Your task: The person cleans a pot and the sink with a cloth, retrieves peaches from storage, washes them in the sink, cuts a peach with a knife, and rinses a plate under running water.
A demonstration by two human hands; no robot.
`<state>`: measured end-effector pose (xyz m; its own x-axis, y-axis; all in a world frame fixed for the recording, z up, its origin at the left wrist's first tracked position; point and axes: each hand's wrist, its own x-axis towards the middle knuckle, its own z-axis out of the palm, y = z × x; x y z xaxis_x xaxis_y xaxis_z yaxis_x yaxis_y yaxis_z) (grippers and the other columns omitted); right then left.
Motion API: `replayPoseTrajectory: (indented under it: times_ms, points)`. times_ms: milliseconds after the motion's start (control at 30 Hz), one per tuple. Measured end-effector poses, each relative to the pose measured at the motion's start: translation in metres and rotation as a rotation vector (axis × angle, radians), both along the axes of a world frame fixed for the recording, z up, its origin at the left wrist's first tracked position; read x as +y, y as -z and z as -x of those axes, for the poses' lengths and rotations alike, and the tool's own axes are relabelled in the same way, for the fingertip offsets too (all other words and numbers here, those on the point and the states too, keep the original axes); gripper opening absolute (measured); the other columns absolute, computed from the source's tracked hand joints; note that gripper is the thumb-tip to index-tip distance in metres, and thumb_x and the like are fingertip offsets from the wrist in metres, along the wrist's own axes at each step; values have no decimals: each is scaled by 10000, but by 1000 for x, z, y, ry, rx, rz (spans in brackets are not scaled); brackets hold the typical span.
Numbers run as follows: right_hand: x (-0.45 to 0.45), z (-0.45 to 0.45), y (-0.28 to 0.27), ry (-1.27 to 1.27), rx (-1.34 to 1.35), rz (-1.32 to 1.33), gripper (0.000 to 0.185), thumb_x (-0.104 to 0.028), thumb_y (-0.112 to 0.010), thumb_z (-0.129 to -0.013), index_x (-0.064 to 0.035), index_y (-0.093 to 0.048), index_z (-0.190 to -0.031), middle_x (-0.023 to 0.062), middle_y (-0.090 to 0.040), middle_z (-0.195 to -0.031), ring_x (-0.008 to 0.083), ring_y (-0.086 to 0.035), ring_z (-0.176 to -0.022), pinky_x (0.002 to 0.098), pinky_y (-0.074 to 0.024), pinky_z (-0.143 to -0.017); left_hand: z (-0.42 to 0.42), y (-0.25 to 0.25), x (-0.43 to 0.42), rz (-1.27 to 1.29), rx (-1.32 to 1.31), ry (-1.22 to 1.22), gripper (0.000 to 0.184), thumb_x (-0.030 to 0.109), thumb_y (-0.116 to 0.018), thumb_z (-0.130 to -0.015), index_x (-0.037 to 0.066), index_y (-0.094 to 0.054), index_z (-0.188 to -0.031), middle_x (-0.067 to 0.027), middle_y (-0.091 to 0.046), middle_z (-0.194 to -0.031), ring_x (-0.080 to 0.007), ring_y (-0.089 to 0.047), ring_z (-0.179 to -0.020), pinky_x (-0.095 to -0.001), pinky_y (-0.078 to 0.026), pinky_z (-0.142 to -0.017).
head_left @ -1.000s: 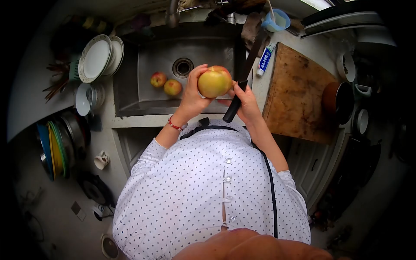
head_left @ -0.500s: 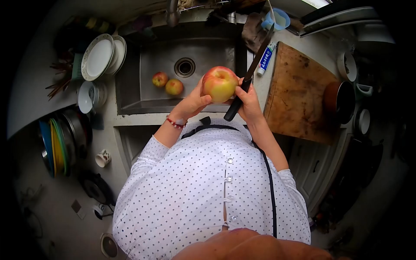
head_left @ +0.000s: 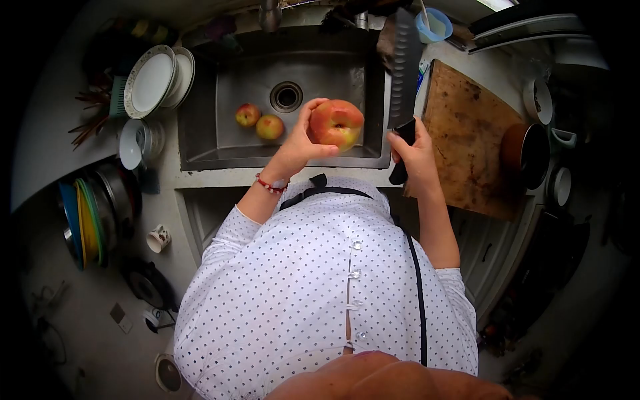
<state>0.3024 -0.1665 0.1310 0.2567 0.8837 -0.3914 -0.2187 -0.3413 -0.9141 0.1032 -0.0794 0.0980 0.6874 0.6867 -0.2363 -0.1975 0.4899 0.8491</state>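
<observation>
Over the near edge of the metal sink, my left hand holds a large red and yellow apple, its hollow facing up. My right hand is wrapped round the black handle of a broad knife. The dark blade points away from me, upright in view, between the sink and the cutting board, and is apart from the apple. Two smaller apples, one beside the other, lie in the sink left of the drain.
A worn wooden cutting board with a brown pot at its edge lies on the right. Plates and bowls stand left of the sink. A blue cup is at the back, near the faucet.
My right hand has moved right with the knife, away from the apple, and the blade now shows its broad side. My left hand has turned the apple.
</observation>
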Motion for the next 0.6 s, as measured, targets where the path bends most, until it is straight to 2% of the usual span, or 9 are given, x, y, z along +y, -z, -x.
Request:
replayPoseTrajectory:
  times_ms: [67,167,233,267,333,433,500,533,600]
  points:
    - [-1,-1,-4,-7,-106,-11,250,-63,-592,-731,-39,-490,-957,-16,-492,-702,42,-455,-556,171,-357,-455,1,2,3,-4,9,-8,861,111,-750,-560,76,-229,-1245,-83,-379,-1178,-191,-406,-1096,-310,-361,-924]
    - [-5,2,7,-22,25,3,285,-71,-613,-714,-40,-483,-965,-16,-493,-716,46,-457,-567,174,-370,-475,-1,6,0,6,-6,-44,870,122,-749,-570,76,-212,-1252,-91,-368,-1192,-204,-396,-1109,-324,-366,-923]
    - [-2,20,20,114,137,-53,328,-65,-631,-700,-40,-472,-986,-17,-498,-741,48,-465,-617,177,-390,-543,-6,6,-5,18,-29,-71,852,103,-738,-582,82,-211,-1252,-91,-362,-1198,-204,-390,-1114,-325,-362,-926]
    - [2,28,21,138,177,-70,358,-61,-645,-693,-43,-461,-1000,-12,-505,-765,54,-473,-673,189,-400,-619,-11,5,-10,25,-35,-148,832,81,-723,-595,92,-213,-1251,-89,-353,-1206,-205,-382,-1121,-329,-353,-933]
    - [7,42,31,146,160,-115,353,-49,-649,-690,-49,-461,-988,-11,-501,-784,52,-465,-702,193,-396,-649,-19,4,-15,28,-43,-224,813,59,-709,-607,101,-214,-1250,-88,-344,-1214,-207,-375,-1127,-333,-344,-940]
    - [15,52,39,217,186,-149,351,-28,-666,-663,-55,-452,-941,-22,-475,-784,52,-449,-692,190,-393,-642,-22,5,-17,-68,-13,-254,728,120,-671,-680,111,-210,-1242,-88,-330,-1231,-217,-360,-1147,-354,-327,-950]
    - [20,50,32,248,244,-178,361,-18,-682,-635,-60,-444,-903,-33,-450,-740,54,-440,-674,189,-389,-623,-15,11,-11,292,-212,-233,681,272,-637,-739,114,-200,-1236,-97,-333,-1236,-232,-362,-1154,-378,-326,-949]
    - [19,46,35,251,245,-178,361,-18,-682,-635,-60,-444,-903,-33,-450,-740,54,-440,-674,189,-389,-623,-11,11,-8,292,-211,-230,681,272,-637,-739,114,-200,-1236,-97,-333,-1236,-232,-362,-1154,-378,-326,-949]
    - [19,34,42,82,146,-238,365,-13,-682,-625,-66,-435,-889,-35,-442,-704,52,-431,-653,188,-380,-602,-6,10,-1,320,-182,-138,663,340,-593,-779,114,-167,-1234,-91,-343,-1204,-215,-390,-1123,-404,-382,-891]
